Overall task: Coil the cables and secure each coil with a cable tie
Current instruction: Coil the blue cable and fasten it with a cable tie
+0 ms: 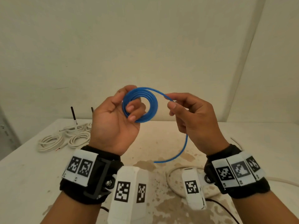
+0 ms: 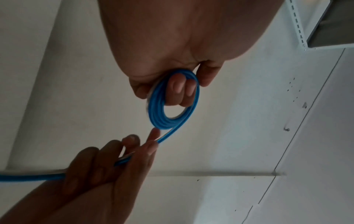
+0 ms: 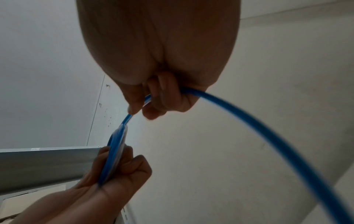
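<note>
Head cam looks down; wrist cams upward, close; all share blue cable point(image 1: 140, 104).

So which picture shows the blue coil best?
The head view: the coil faces the camera as a full ring in the left hand. The left wrist view shows it tilted; the right wrist view shows it edge-on.

Blue cable point(image 1: 140, 105), mostly coiled, held aloft, loose tail hanging.

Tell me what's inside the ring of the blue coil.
Two fingers of the left hand poke through the blue coil; their tips show in its opening, with bare wall behind. The fingers' far sides and the coil's underside are covered.
</note>
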